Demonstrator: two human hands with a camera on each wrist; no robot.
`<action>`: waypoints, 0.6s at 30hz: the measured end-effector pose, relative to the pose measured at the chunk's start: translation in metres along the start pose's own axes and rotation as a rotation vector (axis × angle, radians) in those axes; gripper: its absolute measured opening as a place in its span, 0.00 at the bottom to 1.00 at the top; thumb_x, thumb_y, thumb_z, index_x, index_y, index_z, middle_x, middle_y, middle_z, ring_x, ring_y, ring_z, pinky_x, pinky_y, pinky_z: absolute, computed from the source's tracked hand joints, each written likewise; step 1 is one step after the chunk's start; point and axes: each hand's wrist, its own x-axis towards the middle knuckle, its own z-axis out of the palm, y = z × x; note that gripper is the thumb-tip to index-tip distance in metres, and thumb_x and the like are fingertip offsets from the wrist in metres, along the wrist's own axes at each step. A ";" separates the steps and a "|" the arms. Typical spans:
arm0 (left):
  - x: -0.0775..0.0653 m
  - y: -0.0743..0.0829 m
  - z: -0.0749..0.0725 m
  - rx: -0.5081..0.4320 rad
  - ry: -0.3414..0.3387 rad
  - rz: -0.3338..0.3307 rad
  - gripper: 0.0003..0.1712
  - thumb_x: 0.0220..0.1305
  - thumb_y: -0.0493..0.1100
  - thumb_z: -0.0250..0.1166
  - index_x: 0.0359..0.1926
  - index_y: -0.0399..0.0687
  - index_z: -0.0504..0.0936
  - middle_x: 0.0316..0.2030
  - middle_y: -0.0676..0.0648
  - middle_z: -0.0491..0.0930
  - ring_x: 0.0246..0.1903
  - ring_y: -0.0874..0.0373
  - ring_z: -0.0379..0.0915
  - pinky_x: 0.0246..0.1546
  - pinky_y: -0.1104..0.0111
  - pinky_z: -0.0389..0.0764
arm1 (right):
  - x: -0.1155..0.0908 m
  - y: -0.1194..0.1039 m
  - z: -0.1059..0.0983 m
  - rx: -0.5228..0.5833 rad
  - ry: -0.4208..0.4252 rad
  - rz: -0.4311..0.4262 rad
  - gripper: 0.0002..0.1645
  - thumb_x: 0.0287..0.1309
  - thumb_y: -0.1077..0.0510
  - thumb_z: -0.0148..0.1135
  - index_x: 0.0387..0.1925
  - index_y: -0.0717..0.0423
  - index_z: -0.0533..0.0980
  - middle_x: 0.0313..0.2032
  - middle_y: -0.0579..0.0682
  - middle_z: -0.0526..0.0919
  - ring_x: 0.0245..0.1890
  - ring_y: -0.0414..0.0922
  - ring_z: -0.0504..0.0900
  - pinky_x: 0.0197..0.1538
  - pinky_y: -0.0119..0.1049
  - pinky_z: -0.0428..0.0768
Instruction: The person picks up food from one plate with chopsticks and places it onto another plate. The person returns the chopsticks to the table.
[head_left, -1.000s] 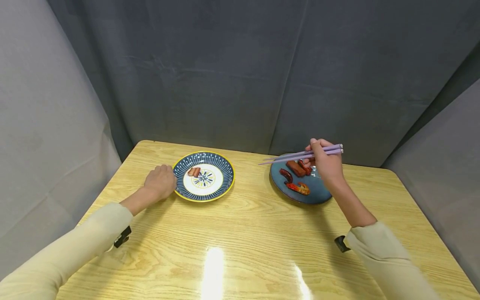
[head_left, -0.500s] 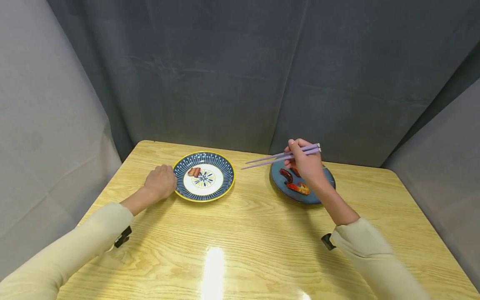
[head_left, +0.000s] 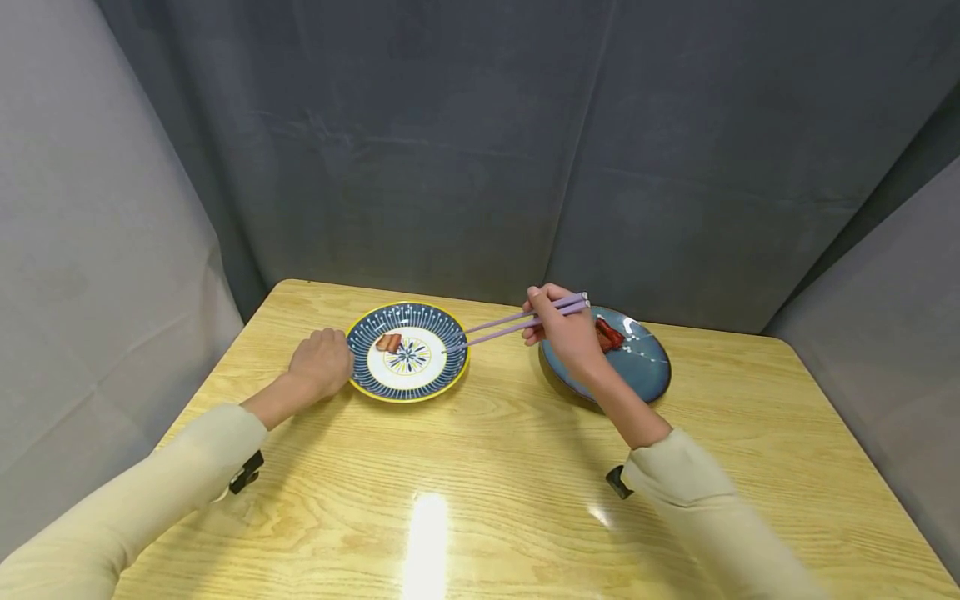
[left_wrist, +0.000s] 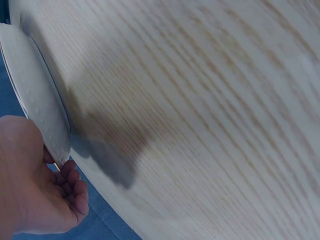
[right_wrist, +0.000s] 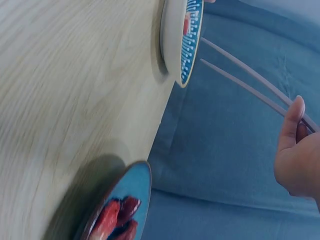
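Observation:
My left hand (head_left: 322,364) grips the left rim of a blue-and-white patterned plate (head_left: 405,395); the left wrist view shows its fingers (left_wrist: 75,187) curled at the plate's edge. A small striped piece of meat, like bacon (head_left: 388,343), lies on this plate, left of centre. My right hand (head_left: 567,335) holds a pair of lilac chopsticks (head_left: 495,335), pointing left. Their tips are apart with nothing between them, over the patterned plate's right side. Behind my right hand is a dark blue plate (head_left: 645,371) with reddish-brown food pieces (head_left: 611,335), partly hidden in the head view.
Both plates stand toward the back of a light wooden table (head_left: 480,467). A dark grey curtain (head_left: 450,167) hangs right behind it, with paler cloth (head_left: 97,250) at the left and right sides. Small black devices sit at both wrists.
My right hand has moved left with the chopsticks, from above the dark blue plate until their tips reach over the patterned plate. My left hand has stayed at the rim.

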 end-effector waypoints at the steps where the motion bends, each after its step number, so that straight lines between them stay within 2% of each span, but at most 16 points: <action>1: 0.000 0.000 0.000 -0.001 -0.004 -0.001 0.17 0.72 0.41 0.46 0.40 0.26 0.70 0.31 0.38 0.67 0.37 0.42 0.70 0.37 0.51 0.76 | 0.000 0.001 0.002 0.001 -0.004 -0.003 0.21 0.76 0.58 0.50 0.37 0.78 0.72 0.31 0.66 0.76 0.21 0.42 0.81 0.29 0.34 0.82; 6: 0.000 0.001 0.000 0.001 -0.010 -0.004 0.17 0.73 0.41 0.46 0.40 0.26 0.71 0.31 0.38 0.67 0.37 0.42 0.69 0.37 0.51 0.76 | 0.002 0.001 0.014 -0.016 -0.006 -0.029 0.23 0.75 0.54 0.53 0.36 0.75 0.74 0.31 0.66 0.76 0.21 0.41 0.81 0.28 0.35 0.82; 13: 0.001 0.002 0.000 0.004 -0.003 0.004 0.18 0.73 0.41 0.46 0.41 0.25 0.71 0.31 0.38 0.68 0.37 0.42 0.70 0.37 0.51 0.76 | 0.008 0.003 0.029 -0.021 0.016 -0.047 0.21 0.74 0.54 0.54 0.34 0.71 0.75 0.28 0.57 0.79 0.20 0.41 0.81 0.26 0.36 0.82; 15: 0.001 0.002 0.000 0.002 0.002 0.007 0.18 0.73 0.41 0.46 0.41 0.26 0.71 0.32 0.38 0.68 0.37 0.42 0.69 0.38 0.51 0.75 | 0.009 0.004 0.032 -0.029 0.022 -0.042 0.19 0.74 0.56 0.54 0.33 0.70 0.75 0.28 0.58 0.79 0.19 0.41 0.81 0.26 0.36 0.83; 18: 0.001 0.003 0.000 0.005 0.004 0.010 0.18 0.73 0.41 0.46 0.41 0.25 0.71 0.32 0.38 0.68 0.38 0.42 0.69 0.37 0.51 0.76 | 0.008 0.005 0.036 -0.042 0.016 -0.025 0.18 0.74 0.56 0.54 0.33 0.69 0.76 0.29 0.66 0.78 0.20 0.41 0.81 0.27 0.36 0.83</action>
